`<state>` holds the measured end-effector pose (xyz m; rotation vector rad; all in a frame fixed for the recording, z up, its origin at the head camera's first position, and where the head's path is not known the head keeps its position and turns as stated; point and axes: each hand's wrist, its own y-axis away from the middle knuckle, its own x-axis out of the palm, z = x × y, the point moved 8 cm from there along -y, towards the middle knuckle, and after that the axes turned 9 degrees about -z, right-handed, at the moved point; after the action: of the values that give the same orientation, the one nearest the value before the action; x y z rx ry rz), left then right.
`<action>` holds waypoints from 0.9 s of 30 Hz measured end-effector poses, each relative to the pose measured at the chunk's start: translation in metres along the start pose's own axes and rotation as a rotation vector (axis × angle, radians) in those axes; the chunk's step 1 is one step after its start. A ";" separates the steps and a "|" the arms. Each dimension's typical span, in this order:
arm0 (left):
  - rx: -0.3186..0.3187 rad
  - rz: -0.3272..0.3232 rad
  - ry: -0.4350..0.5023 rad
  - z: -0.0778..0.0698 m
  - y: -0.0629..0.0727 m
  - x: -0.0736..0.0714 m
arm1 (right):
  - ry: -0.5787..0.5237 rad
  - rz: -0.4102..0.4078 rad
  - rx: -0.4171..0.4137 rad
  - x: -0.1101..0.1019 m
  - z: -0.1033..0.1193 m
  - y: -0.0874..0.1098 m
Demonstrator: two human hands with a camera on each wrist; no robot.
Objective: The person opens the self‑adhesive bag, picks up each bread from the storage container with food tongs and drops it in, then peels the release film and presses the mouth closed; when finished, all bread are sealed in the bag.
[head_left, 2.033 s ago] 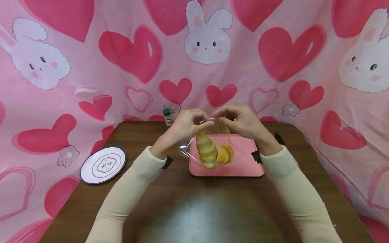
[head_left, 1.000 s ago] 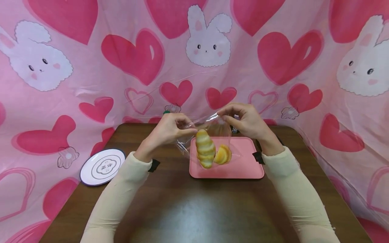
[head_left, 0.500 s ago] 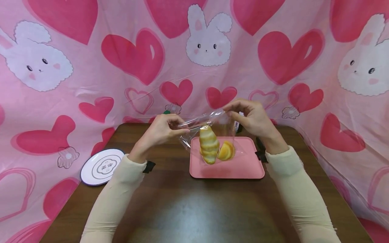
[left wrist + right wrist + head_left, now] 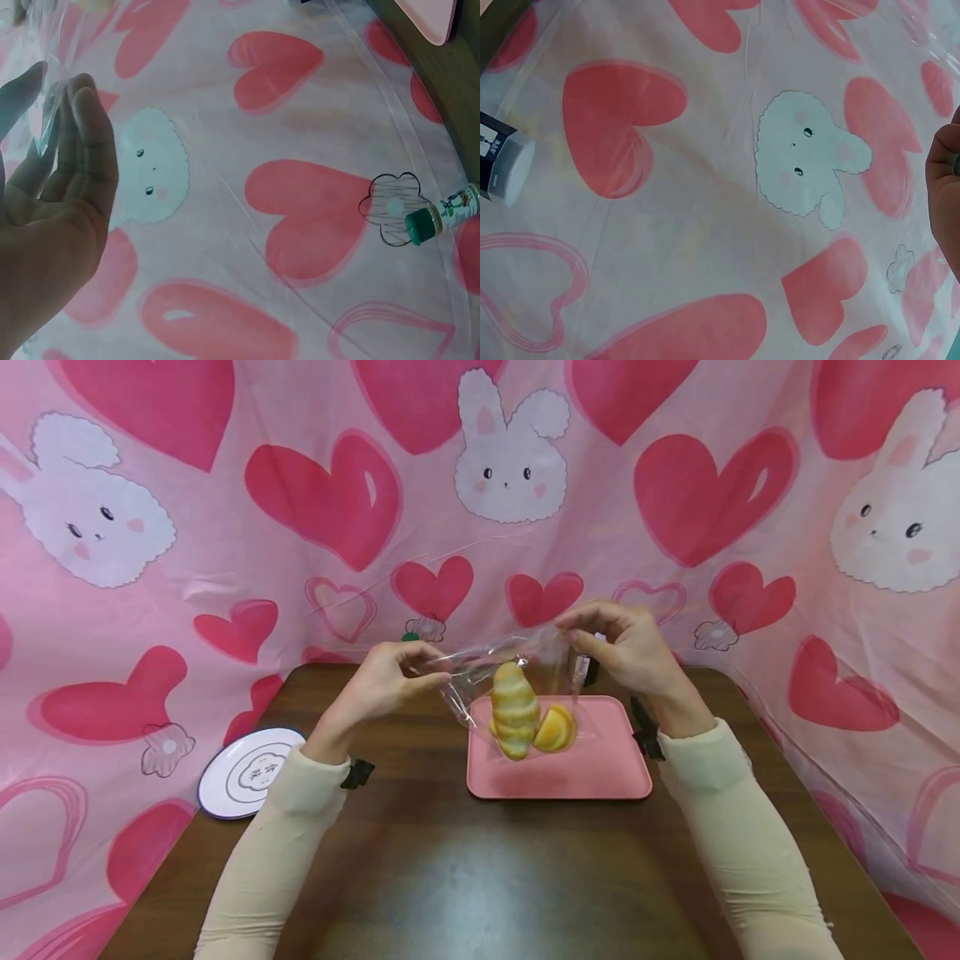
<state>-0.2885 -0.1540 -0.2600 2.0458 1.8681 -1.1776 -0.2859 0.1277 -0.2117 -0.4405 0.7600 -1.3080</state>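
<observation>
A clear plastic bag (image 4: 480, 670) is stretched between my two hands, holding a ridged, croissant-like bread roll (image 4: 515, 714) and a smaller yellow, half-round piece (image 4: 556, 728). In the head view the bag overlaps the upper part of a pink tray (image 4: 607, 777). My left hand (image 4: 381, 687) pinches the bag's left end between thumb and fingers; the left wrist view shows clear film at that thumb and fingers. At the upper right corner of the bag, my right hand (image 4: 628, 650) pinches the film. Only a sliver of the right hand shows at the right wrist view's edge.
A white plate with a dark blue rim (image 4: 225, 781) lies on the table's left, partly behind the left sleeve. A green-capped bottle (image 4: 450, 213) and a white-capped bottle (image 4: 504, 159) stand toward the back. A black, knife-like object (image 4: 642, 717) lies right of the tray.
My hands have moved apart, the left hand leftward and the right hand slightly right, drawing the bag's top wide. The bread inside has shifted and risen a little.
</observation>
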 end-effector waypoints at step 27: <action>-0.098 -0.111 0.469 0.027 -0.008 -0.025 | -0.006 -0.061 0.022 0.000 -0.016 -0.012</action>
<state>-0.3059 -0.1879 -0.2600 2.3375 2.2088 -0.6406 -0.3053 0.1267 -0.2144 -0.4529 0.7319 -1.3699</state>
